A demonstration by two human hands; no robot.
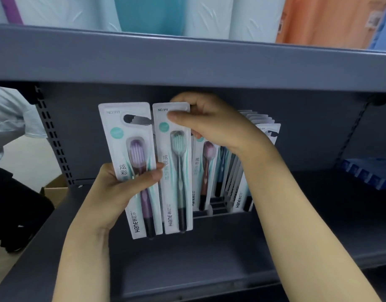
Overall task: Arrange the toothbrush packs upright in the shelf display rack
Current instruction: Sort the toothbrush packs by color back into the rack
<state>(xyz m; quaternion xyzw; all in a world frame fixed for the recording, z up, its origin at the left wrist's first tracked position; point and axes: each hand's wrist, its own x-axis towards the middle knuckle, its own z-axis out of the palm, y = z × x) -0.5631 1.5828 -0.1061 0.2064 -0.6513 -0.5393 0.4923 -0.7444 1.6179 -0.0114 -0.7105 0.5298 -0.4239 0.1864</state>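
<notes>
Your right hand (211,123) pinches the top of the white carded green toothbrush pack (176,168); your left hand (120,192) grips the purple-brush pack (136,168) beside it. Behind your right wrist, the slotted grey rack (218,209) may snag a tilted card

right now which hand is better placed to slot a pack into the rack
The right hand. It pinches the top of the green pack, held upright just left of the rack, where other packs stand. The left hand grips the purple pack farther left, with the green pack between it and the rack.
</notes>
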